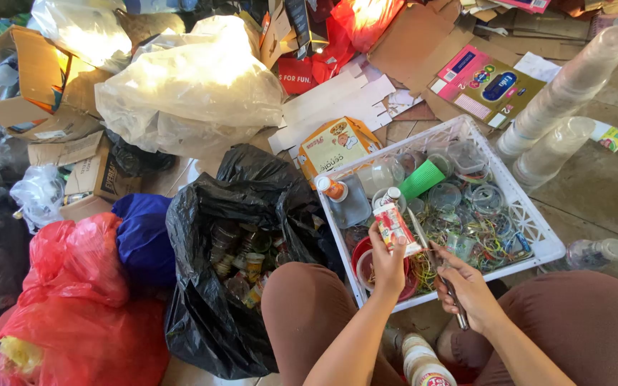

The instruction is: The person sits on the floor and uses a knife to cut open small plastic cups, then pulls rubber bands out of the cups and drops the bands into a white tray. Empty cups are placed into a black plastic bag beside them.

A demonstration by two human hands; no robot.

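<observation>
My left hand grips a small plastic bottle with a red and white label and a white cap, held over the near edge of a white plastic crate. My right hand holds a thin metal knife whose blade points up towards the bottle's label. The crate holds clear plastic lids, bottles, a green cup, a red bowl and many coloured rings and bands. My knees, in brown trousers, frame both hands.
An open black bag of small cans and bottles sits left of the crate. Red bags, a blue bag, clear bags, flattened cardboard and boxes lie behind. Stacks of clear cups stand right; a bottle lies beside the crate.
</observation>
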